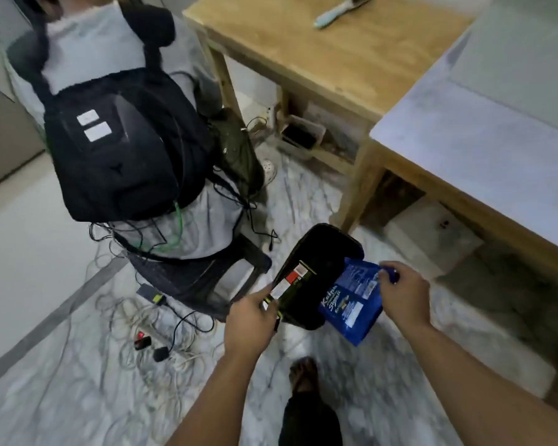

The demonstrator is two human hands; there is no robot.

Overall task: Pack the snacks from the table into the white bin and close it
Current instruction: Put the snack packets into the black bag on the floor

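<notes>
Marble floor; hands [250, 317] [405, 292] gripping packets [292, 283] [351, 304]

Marble floor [384, 375] (tangled cables [142, 317]) bears chair [207, 278].

I see a glossy blue foil-like packet [351, 304] and a dark packet [292, 283] with a shiny printed label. The container [322, 252] between them looks like matt black plastic. The table [319, 56] is smooth, light wood. The backpack [116, 146] is matt black cloth. The floor [78, 381] is polished, veined marble.
</notes>
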